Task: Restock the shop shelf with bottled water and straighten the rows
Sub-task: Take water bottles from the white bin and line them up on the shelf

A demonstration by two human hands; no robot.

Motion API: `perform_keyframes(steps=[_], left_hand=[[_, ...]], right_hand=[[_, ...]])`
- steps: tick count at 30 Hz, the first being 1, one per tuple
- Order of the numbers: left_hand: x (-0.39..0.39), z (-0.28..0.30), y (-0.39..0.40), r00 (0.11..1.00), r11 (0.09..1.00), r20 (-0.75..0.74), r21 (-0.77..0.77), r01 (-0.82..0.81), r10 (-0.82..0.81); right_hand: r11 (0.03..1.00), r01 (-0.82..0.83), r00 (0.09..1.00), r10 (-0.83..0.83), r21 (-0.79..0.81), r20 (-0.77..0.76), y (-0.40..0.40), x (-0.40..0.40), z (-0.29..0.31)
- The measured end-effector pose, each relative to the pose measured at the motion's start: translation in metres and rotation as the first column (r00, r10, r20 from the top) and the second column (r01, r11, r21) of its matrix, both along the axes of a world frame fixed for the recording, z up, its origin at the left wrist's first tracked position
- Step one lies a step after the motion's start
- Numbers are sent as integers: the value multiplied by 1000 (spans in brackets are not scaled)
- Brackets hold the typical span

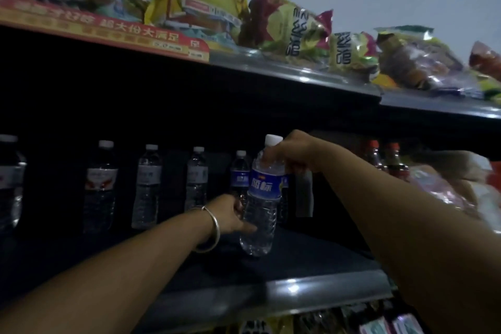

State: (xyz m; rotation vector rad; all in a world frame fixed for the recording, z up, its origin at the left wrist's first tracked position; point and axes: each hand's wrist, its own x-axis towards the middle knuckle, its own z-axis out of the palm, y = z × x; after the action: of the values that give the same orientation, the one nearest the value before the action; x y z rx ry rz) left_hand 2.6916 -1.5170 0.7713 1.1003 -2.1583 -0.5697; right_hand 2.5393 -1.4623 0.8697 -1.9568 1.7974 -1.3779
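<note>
A clear water bottle (260, 206) with a blue label and white cap stands slightly tilted on the dark shelf (311, 287). My right hand (291, 153) grips its neck just below the cap. My left hand (233, 214), with a silver bangle at the wrist, reaches to the bottle's lower left side, its fingers touching the bottle; the fingertips are partly hidden behind it. A second blue-labelled bottle (240, 175) stands right behind. Further left, several white-labelled bottles (147, 184) stand in a row at the back of the shelf.
The upper shelf (298, 76) overhangs close above and carries snack bags (295, 27). Red-capped sauce bottles (390, 160) and wrapped packs (447, 184) fill the shelf to the right. More goods show on the shelf below (379, 325).
</note>
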Motion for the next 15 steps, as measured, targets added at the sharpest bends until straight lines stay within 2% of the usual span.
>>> perform_keyframes(steps=[4,10,15], left_hand=[[-11,-4,-39,996,996,24,13,-91,90],[-20,-16,-91,980,985,104,18,-170,168],[-30,-22,-114,981,983,66,36,-183,180]], right_hand=[[999,-35,998,36,28,-45,-51,-9,-4],[994,-102,995,102,38,3,-115,-20,-12],[982,-184,982,183,34,40,-145,-27,-23]])
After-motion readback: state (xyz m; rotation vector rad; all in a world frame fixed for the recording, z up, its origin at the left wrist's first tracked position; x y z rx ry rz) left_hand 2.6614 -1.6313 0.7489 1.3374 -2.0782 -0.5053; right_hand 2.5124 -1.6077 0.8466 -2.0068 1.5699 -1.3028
